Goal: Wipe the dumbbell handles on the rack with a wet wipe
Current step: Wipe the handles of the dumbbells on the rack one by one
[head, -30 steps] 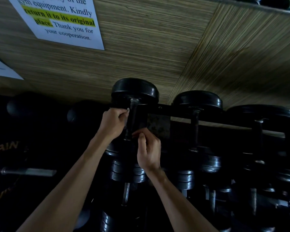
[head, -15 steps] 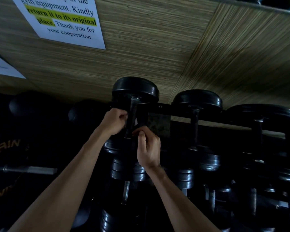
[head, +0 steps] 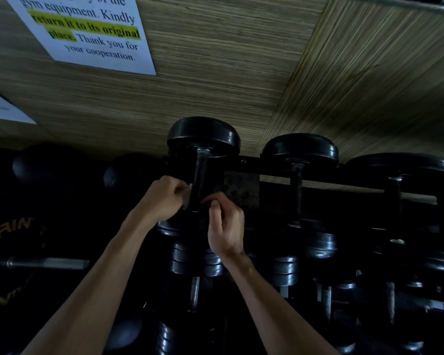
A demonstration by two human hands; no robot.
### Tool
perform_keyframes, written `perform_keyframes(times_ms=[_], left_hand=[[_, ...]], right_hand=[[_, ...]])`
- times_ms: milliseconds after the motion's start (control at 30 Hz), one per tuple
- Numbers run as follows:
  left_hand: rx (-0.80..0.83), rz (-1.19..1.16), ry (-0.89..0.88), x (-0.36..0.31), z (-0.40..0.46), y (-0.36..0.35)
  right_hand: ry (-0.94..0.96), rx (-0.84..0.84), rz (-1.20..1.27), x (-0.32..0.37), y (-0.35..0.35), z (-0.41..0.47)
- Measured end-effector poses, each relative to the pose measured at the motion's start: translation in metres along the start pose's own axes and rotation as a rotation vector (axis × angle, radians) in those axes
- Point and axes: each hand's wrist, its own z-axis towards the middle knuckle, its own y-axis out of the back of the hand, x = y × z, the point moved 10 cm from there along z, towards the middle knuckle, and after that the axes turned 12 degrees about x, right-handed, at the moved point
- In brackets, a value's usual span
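A black dumbbell lies on the top tier of the rack, its dark handle running toward me. My left hand is on the left side of that handle and pinches a pale wet wipe against it. My right hand is on the right side of the handle, fingers curled and pinching something small there; whether it is the other end of the wipe is hidden in the dark.
Two more black dumbbells sit to the right on the same tier, and several more fill the lower tiers. A weight plate and bar lie at left. A printed notice hangs on the wood-grain wall.
Both hands have stayed at the same handle. The left hand has slid slightly down it, and a pale edge of the wipe now shows beside its fingers.
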Motion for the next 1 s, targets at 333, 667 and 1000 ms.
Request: perform_keyframes(times_ms=[333,667,1000], left_hand=[[-0.012,0.077,0.024,-0.002,-0.01,-0.001],[-0.02,0.09,-0.108,-0.024,-0.032,0.005],[-0.367,-0.046,-0.329,-0.031,-0.054,0.006]], right_hand=[[0.03,0.0,-0.01,0.004,0.0,0.0],[-0.104,0.139,0.04,-0.006,-0.006,0.008],[-0.068,0.425,0.023,0.005,0.006,0.056]])
